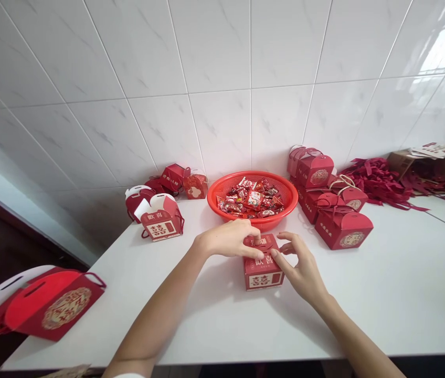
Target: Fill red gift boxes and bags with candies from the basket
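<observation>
A small red gift box with gold-and-white printed characters stands upright on the table in front of me, its top flaps folded inward. My left hand reaches over from the left, with thumb and curled fingers pressing on the flaps. From the right, my right hand has its thumb on the flap's right edge, its other fingers curved behind the box's right side. Just behind the box sits a red plastic basket of wrapped candies. The box's inside is hidden.
An open-topped red box stands at left, with more behind it. Open boxes sit at the left table edge. Stacked closed boxes, dark red ribbons and a cardboard carton are at right. A tiled wall backs the table.
</observation>
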